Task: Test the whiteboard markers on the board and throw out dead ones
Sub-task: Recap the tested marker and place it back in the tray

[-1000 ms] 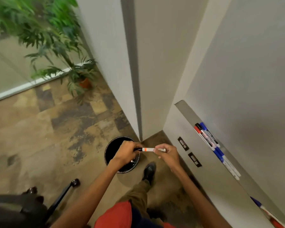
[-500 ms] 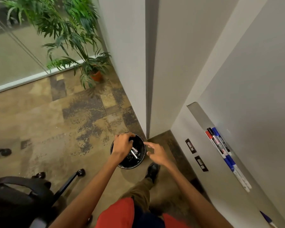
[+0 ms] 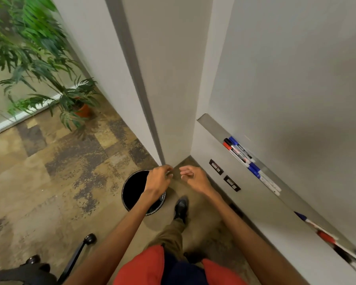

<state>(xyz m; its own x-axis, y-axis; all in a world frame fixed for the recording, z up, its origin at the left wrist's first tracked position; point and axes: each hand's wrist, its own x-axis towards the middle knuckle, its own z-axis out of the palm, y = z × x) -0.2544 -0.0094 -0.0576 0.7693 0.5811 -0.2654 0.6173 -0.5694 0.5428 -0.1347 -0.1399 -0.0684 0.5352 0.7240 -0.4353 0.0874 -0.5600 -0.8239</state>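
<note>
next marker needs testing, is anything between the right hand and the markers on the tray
Nothing visible. The right hand holds nothing, and only open air lies between it and the markers on the tray.

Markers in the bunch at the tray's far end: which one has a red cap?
The red-capped marker at the bunch's front, farthest from the board; its neighbours have black and blue caps.

Blurry markers [image 3: 325,236] at lower-right edge
</note>
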